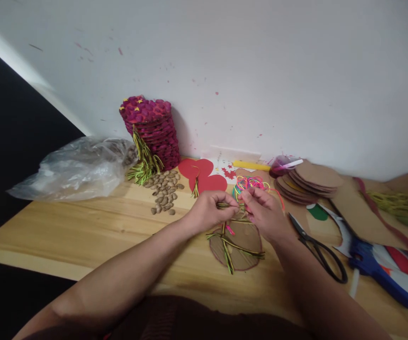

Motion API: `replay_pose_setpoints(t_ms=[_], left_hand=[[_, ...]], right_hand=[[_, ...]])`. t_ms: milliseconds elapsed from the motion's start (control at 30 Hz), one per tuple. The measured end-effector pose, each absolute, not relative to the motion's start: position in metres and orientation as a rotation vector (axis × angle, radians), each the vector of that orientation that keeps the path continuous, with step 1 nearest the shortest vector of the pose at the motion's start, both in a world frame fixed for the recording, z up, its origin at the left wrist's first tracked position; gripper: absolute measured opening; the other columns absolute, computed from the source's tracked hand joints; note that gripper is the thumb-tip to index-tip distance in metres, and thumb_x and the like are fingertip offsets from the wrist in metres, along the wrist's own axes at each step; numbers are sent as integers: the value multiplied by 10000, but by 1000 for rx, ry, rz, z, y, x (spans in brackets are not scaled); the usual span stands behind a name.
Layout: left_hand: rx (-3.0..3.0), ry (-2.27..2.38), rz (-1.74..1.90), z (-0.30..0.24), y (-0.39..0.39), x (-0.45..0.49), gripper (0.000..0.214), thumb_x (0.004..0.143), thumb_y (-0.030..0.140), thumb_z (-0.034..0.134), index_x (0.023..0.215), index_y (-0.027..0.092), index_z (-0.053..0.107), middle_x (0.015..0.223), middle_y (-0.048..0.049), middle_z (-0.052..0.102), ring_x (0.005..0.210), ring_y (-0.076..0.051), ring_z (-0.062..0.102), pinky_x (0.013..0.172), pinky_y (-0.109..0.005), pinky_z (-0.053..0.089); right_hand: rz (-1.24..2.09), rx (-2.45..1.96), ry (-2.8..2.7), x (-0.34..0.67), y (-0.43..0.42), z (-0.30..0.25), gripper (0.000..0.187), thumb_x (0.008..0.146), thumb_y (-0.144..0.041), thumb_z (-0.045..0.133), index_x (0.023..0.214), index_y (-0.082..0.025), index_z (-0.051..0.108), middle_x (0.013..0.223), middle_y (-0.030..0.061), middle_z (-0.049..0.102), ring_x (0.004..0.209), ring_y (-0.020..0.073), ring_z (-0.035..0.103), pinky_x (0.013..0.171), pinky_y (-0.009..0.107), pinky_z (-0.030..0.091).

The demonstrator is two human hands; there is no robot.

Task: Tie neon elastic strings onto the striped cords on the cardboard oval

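In the head view, dark and yellow-green yarn strands (225,206) are held above the counter (101,222), between the two hands. By the left hand (211,211) the strands are pinched between thumb and fingers, its grip closed on them. By the right hand (266,212) the yarn strands are likewise gripped, the fingertips drawn together just beside those of the left.

Beneath the hands, a round cardboard disc (248,236) is laid flat, crossed by tied yarn lengths (228,257) of similar colour; a bit of pink thread (230,230) is also seen there. Just beyond the hands, a tangle of bright multicoloured cord (248,183) is placed, partly covered by the right hand.

To the left, a small tassel (196,185) is laid over red paper shapes (216,184), near a scatter of brown shells (166,189). Behind these, a magenta container (159,137) is stood near the wall, a plastic bag (72,167) beside it. To the right, black-handled scissors (326,262) are laid near a stack of cardboard pieces (312,177).
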State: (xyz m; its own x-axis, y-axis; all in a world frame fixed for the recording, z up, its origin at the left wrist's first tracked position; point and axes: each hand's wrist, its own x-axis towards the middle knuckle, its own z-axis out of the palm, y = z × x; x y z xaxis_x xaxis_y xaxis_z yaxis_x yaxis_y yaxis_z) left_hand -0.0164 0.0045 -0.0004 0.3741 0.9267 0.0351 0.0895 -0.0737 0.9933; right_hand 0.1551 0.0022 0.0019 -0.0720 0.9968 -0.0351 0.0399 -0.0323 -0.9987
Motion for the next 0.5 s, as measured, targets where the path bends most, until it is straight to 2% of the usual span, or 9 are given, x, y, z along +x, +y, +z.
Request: replay_pose_setpoints(t_ms=[133,333,500], left_hand=[[1192,922,860,1,10,-17,141,751,265,691,808,141,653,564,40,585,452,-66,471,473,-200,400],[1058,897,881,0,13,-17,161,719,258,733,779,138,643,582,29,602,481,-62,505,458,-181,372],[1056,906,865,-2,14,-19,143,728,253,734,775,148,649,578,32,597,482,-58,500,471,-187,370]], right_hand=[[1298,-1156,-1313,159,2,3,311,843,-501,650,851,-191,633,615,-51,485,462,72,419,415,205,322],[1272,-1085,-1428,167,4,6,218,883,-389,607,957,-190,657,682,-23,560,556,103,531,506,231,419],[1123,-1106,-1556,165,2,12,129,813,-305,670,829,-182,636,670,-17,573,561,111,518,513,243,431]])
